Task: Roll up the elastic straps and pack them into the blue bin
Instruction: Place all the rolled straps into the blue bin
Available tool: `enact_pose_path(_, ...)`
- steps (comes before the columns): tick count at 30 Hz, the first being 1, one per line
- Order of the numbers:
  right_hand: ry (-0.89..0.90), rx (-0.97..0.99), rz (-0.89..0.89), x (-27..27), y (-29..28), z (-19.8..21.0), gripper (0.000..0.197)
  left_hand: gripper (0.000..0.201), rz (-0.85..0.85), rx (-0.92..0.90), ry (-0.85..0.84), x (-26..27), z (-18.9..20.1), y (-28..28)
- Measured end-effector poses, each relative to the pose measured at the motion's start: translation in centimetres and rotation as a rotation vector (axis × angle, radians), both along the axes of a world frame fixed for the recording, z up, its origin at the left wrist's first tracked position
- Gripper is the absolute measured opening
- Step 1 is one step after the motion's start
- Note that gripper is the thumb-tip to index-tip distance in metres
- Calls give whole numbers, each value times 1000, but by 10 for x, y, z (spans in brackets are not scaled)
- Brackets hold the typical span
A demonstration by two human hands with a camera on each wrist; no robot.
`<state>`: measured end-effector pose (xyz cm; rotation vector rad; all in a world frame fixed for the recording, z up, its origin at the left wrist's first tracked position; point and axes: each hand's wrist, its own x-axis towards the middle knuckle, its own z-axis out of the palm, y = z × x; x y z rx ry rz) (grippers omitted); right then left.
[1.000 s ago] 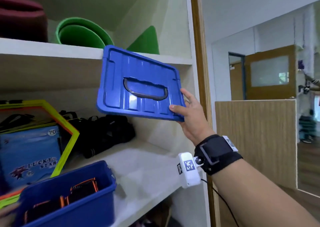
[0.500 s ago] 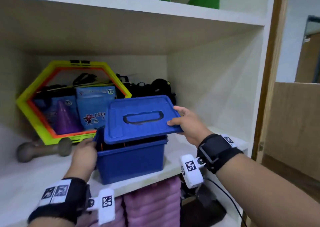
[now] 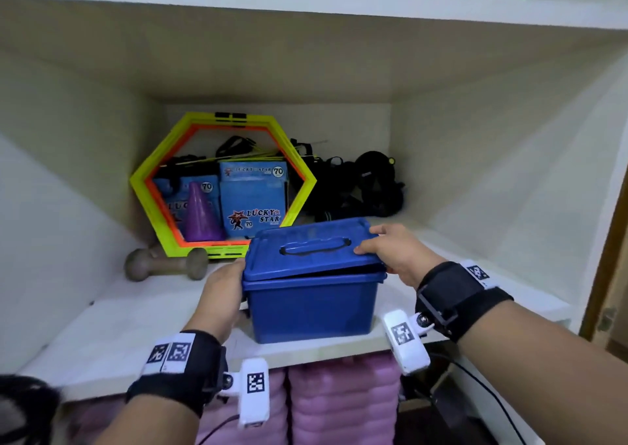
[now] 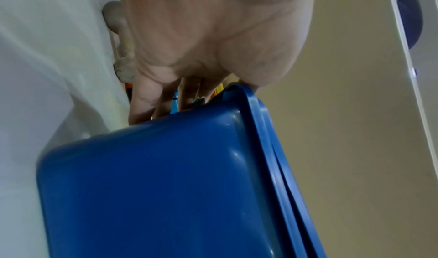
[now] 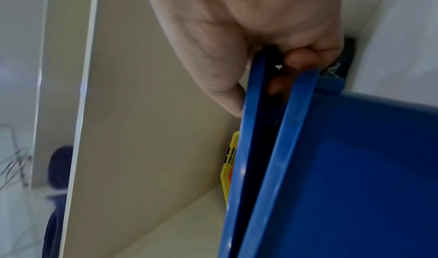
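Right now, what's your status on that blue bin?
Left hand holds bin. Right hand pinches lid, right edge raised. Own fingers in the gap; nothing else blocking.

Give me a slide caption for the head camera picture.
Right hand holds the lid tilted on the blue bin; left hand holds its left side.

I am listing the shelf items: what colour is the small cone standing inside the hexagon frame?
Purple; the cone shows best in the head view.
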<state>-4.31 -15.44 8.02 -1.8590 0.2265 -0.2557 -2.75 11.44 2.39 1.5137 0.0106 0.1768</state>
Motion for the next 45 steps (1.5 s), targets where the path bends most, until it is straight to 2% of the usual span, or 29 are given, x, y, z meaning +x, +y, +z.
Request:
enact_pose_path(4, 11, -210, 2, -7, 5, 4, 60, 23, 1, 13, -6, -9, 2, -2)
enact_pose_path(8, 44, -352, 57, -11, 3, 3, 55, 26, -2, -23, 39, -18, 1, -4)
enact_pose_path(13, 26, -461, 66, -6, -3, -8, 80, 35, -8, -28, 56, -26, 3, -5)
enact_pose_path(15, 49, -460, 82, -2, -7, -13, 75, 35, -5, -22, 48, -29, 4, -6)
enact_pose_path(17, 49, -415, 57, 0, -12, -15, 58, 32, 7, -8, 28, -29, 5, -7)
enact_pose_path(19, 46, -329, 27, -2, -16, -14, 31, 24, 40, -8, 8, -29, 7, -7)
enact_pose_path(21, 69, -210, 27, -1, -23, -15, 19, 19, 83, -14, -3, -27, 8, -6)
enact_pose_path(25, 94, 99, 89, -6, -31, -21, 15, 31, 114, 9, -17, -23, 8, -2)
enact_pose_path(28, 5, 187, 4, -2, -34, -25, 40, 35, 140, 25, -58, -21, 10, 1)
enact_pose_path(29, -26, 196, -18, -2, -35, -25, 42, 35, 149, 30, -67, -20, 12, 2)
enact_pose_path(32, -96, 252, -65, -1, -37, -24, 20, 30, 168, 19, -61, -15, 16, 8)
enact_pose_path(34, -96, 283, -88, 1, -40, -25, 14, 27, 177, 30, -51, -14, 19, 10)
enact_pose_path(40, -12, 446, 5, 7, -46, -31, 11, 23, 127, -84, 82, -8, 25, 14)
enact_pose_path(45, 68, 493, 96, 12, -46, -33, 17, 11, 79, 9, 150, -7, 32, 10)
